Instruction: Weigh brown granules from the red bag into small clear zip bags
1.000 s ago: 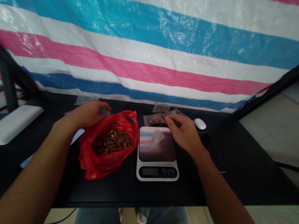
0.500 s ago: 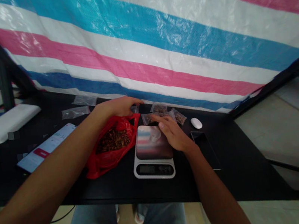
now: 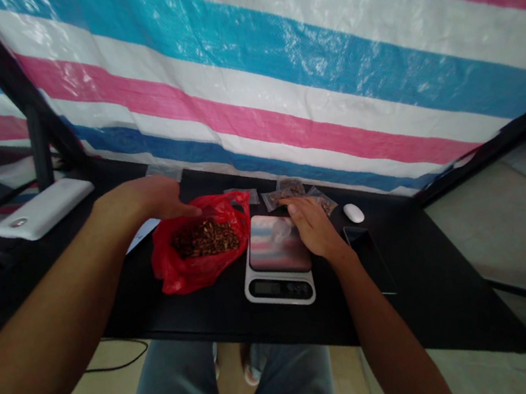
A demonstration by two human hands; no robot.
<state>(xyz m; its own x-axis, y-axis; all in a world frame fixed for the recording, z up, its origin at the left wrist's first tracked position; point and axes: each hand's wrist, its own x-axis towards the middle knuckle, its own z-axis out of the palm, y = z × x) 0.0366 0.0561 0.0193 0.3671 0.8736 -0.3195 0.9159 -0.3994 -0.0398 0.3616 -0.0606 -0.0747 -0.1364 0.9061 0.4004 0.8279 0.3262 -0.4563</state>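
Note:
My left hand (image 3: 156,197) hovers at the back left of a red plastic bag (image 3: 175,274), thumb stretched out toward the bag's rim and the other fingers mostly hidden. Small brown pieces (image 3: 207,238), like seeds or grains, fill the open bag. Just right of it stands a white kitchen scale (image 3: 280,291) with a shiny plate (image 3: 278,248). Beside the plate rests my right hand (image 3: 315,225), fingers extended by small filled zip bags (image 3: 291,187). Nothing shows in its grasp. Behind the red bag lies a clear zip bag (image 3: 249,196).
A white mouse (image 3: 354,212) and a dark phone (image 3: 368,257) lie to the right on the black table (image 3: 212,318). On the left are a white oblong device (image 3: 43,210) and a partly covered lit screen (image 3: 142,233). A striped sheet (image 3: 222,63) hangs behind, beside a dark frame.
My left hand has moved left from behind the red bag, uncovering the clear zip bag there. My right hand stays beside the scale. The view has shifted slightly.

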